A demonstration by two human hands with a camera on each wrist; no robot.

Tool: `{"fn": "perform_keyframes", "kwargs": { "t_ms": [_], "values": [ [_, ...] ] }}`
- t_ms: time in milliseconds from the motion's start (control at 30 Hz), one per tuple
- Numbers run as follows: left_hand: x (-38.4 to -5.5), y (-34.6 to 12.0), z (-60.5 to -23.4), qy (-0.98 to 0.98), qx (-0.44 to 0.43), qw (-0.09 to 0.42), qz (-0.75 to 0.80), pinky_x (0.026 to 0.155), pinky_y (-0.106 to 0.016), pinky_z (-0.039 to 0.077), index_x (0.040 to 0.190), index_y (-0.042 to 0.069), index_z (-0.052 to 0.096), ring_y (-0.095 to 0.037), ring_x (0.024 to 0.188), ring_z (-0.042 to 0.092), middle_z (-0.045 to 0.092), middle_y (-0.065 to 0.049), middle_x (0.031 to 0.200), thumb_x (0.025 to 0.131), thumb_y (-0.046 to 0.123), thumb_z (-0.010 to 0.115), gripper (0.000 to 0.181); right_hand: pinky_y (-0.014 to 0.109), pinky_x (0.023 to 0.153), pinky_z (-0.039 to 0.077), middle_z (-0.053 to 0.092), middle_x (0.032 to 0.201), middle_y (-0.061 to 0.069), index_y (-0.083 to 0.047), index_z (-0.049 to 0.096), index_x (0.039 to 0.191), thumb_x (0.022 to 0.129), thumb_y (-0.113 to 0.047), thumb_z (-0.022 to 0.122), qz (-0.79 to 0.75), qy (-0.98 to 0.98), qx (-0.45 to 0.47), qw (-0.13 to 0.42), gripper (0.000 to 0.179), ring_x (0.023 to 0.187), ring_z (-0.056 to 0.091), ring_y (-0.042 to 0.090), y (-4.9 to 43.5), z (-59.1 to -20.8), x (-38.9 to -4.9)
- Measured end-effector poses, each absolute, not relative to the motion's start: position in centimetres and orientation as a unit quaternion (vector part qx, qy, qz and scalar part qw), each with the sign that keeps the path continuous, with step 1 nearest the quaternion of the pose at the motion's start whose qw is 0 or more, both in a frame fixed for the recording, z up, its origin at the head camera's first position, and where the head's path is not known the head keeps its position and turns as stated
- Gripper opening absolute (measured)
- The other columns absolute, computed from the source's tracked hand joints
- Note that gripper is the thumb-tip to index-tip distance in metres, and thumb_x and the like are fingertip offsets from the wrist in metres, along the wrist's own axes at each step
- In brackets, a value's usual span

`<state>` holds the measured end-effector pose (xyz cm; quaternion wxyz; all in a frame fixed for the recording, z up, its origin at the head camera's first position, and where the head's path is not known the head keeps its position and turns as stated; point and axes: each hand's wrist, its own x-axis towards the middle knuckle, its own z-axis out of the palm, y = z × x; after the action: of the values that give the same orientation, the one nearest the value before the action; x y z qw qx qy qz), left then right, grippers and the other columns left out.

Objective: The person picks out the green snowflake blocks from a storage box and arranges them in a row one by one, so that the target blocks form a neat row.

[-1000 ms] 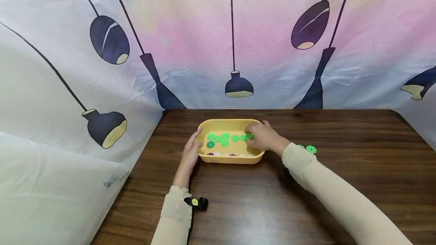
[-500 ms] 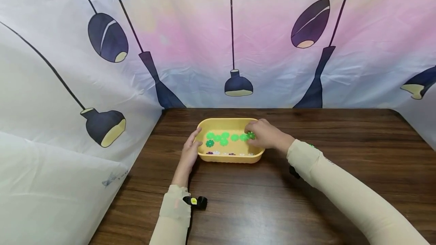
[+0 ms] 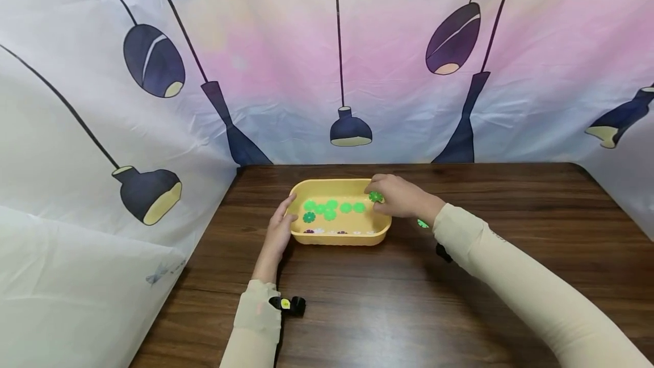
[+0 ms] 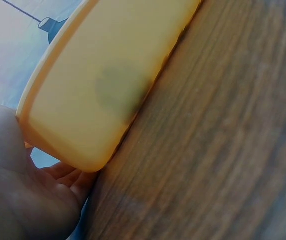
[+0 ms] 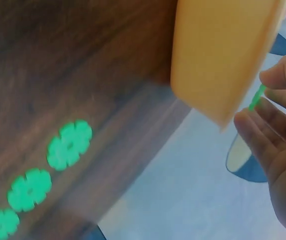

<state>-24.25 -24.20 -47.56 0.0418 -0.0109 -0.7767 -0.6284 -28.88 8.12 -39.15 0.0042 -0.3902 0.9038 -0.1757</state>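
My left hand (image 3: 278,231) grips the left end of a yellow plastic tray (image 3: 337,239), thumb and fingers around its rim. In the left wrist view, the fingers curl around the tray's end. At the tray's right end, my right hand (image 3: 403,196) pinches a green flower-shaped plastic disc (image 3: 376,197) between thumb and fingers, over the rim. From the right wrist, this disc shows edge-on, beside the tray's wall (image 5: 217,55). Inside the tray lie several light green discs (image 3: 330,215), a darker green disc (image 3: 309,217), and white and purple ones partly hidden by the near wall.
On the brown wooden table (image 3: 352,305), a row of light green discs (image 5: 69,145) lies right of the tray; the right forearm partly covers them in the head view. A curtain (image 3: 286,72) printed with hanging lamps stands behind the table. Each wrist wears a black camera strap (image 3: 288,304).
My right hand has lifted the green disc up and rightward, away from the discs lying in the tray. The left hand keeps its hold on the tray. The head view has shifted slightly.
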Motion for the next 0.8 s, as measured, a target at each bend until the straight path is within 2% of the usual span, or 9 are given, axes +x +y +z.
{"fn": "perform_keyframes", "kwargs": {
  "t_ms": [133, 467, 667, 800],
  "values": [
    [-24.2, -24.3, -47.5, -0.778, -0.003, 0.039, -0.628, 0.128, -0.057, 0.016, 0.164, 0.014, 0.04, -0.034, 0.16, 0.016, 0.024, -0.011, 0.174, 0.106, 0.008, 0.044, 0.059, 0.044, 0.09, 0.058, 0.067, 0.119, 0.014, 0.003, 0.072, 0.128, 0.094, -0.004, 0.07, -0.173, 0.904, -0.391, -0.009, 0.035, 0.103, 0.068, 0.028, 8.6, -38.5, -28.8],
    [-24.6, -24.2, -47.9, -0.77, 0.005, 0.031, -0.637, 0.128, -0.055, 0.015, 0.164, 0.011, 0.039, -0.034, 0.161, 0.014, 0.021, -0.013, 0.174, 0.106, 0.006, 0.043, 0.058, 0.043, 0.084, 0.058, 0.067, 0.112, 0.014, 0.004, 0.074, 0.119, 0.09, -0.003, 0.073, -0.159, 0.91, -0.381, -0.018, 0.031, 0.096, 0.066, 0.027, 10.3, -38.0, -28.9],
    [-24.4, -24.2, -47.8, -0.778, 0.0, 0.041, -0.627, 0.128, -0.054, 0.018, 0.163, 0.015, 0.042, -0.032, 0.16, 0.017, 0.025, -0.01, 0.173, 0.106, 0.008, 0.044, 0.058, 0.04, 0.077, 0.057, 0.064, 0.103, 0.009, 0.001, 0.076, 0.115, 0.09, -0.005, 0.076, -0.143, 0.914, -0.379, -0.032, 0.026, 0.086, 0.062, 0.022, 11.2, -38.0, -29.3],
    [-24.3, -24.2, -47.8, -0.782, 0.001, 0.043, -0.622, 0.128, -0.055, 0.018, 0.163, 0.017, 0.043, -0.032, 0.16, 0.018, 0.026, -0.009, 0.173, 0.106, 0.009, 0.044, 0.057, 0.04, 0.077, 0.056, 0.064, 0.103, 0.008, 0.0, 0.076, 0.115, 0.09, -0.005, 0.075, -0.145, 0.916, -0.373, -0.024, 0.025, 0.086, 0.061, 0.022, 12.0, -38.2, -29.5]
  ]
}}
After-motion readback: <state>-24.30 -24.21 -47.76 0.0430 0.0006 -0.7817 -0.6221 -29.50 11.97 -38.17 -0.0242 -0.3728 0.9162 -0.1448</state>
